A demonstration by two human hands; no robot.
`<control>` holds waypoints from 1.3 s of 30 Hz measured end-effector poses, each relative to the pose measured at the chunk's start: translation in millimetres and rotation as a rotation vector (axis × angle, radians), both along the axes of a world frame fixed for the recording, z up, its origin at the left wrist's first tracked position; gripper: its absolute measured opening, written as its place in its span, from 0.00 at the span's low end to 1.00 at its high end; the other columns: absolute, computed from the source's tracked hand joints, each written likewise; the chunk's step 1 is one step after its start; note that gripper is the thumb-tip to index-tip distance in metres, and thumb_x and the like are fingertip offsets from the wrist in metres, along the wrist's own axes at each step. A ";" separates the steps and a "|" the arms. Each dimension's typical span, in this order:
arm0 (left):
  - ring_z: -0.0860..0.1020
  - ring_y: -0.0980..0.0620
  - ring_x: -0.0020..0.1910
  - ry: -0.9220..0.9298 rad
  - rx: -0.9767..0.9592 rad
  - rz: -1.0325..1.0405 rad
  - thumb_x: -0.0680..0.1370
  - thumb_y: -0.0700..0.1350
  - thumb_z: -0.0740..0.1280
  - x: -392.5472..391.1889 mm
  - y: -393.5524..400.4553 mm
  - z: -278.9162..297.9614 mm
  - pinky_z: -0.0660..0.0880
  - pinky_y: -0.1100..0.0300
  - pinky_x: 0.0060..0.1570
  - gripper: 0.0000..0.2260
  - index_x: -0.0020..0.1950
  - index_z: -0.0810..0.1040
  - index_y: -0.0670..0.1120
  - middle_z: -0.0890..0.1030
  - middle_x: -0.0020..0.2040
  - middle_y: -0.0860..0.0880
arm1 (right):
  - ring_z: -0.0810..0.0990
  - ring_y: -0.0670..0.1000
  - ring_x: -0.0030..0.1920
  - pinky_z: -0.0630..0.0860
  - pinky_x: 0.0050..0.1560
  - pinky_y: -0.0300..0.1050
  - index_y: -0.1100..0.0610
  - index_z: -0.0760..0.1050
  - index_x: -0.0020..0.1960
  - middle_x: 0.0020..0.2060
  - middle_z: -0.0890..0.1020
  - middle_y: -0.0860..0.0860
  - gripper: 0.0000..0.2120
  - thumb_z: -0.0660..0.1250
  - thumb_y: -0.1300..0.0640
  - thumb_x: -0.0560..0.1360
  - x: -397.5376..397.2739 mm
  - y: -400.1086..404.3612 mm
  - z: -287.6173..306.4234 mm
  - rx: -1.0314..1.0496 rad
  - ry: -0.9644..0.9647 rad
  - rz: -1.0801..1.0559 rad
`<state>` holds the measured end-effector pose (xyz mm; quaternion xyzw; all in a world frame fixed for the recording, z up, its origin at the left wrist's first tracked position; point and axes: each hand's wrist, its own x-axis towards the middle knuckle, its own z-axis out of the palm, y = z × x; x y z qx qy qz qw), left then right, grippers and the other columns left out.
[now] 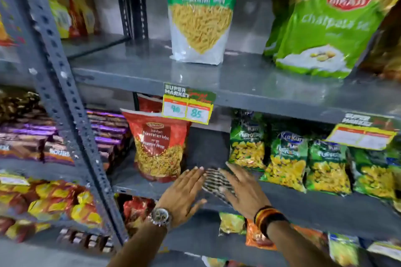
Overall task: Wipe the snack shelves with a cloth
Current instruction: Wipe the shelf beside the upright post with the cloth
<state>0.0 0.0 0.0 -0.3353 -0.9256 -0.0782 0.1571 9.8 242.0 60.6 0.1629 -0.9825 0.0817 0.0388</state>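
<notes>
Broadly, the grey metal shelf [303,204] carries a red Navratan Mix bag [159,147] to the left and green puffcorn packets [286,158] to the right, with a bare gap between them. Down in that gap lies a small black-and-white checked cloth [217,182], crumpled at the shelf's front edge. Both the left hand [184,193] and right hand [245,191] are spread flat, fingers extended, pressing its two sides rather than gripping it.

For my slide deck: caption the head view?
Both hands spread beside a striped cloth on the snack shelf.
</notes>
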 end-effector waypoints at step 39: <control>0.55 0.43 0.81 0.475 0.173 0.209 0.84 0.50 0.55 65.6 -152.4 298.3 0.55 0.41 0.77 0.26 0.79 0.61 0.37 0.61 0.80 0.41 | 0.75 0.42 0.63 0.70 0.63 0.37 0.42 0.73 0.66 0.59 0.78 0.41 0.15 0.62 0.46 0.79 92.7 -74.3 239.9 -0.758 0.301 0.398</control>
